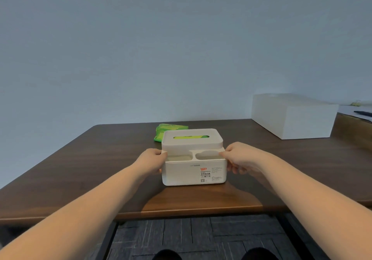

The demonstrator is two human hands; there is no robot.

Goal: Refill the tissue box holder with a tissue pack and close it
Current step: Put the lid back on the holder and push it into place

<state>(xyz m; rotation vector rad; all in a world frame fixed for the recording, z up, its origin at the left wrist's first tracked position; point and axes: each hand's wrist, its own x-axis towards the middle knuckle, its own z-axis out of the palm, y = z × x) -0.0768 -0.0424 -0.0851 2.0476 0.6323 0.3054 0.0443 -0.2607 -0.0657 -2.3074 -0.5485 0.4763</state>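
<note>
Pale blue-grey wall [181, 38] fills the upper half of the view, and below it a dark wooden table [80, 169] runs to a near edge over grey patterned carpet [181, 237]. At the far right of the table lies a large white box [291, 117], well apart from everything else. Near the middle stands the white holder [185, 173], upright, with a printed label [206, 174] on its front face and two shallow open compartments along its near top. Its lid [191, 139] sits on the rear part, and green shows through the slot in the lid. Just behind the holder, to its left, a green tissue pack [171, 128] lies flat on the table, partly hidden by the lid. The left hand [153, 161] grips the holder's left side, fingers closed against the wall with the thumb at the top rim. The right hand [239, 159] grips the right side likewise, thumb on the rim and fingers curled down the wall.
</note>
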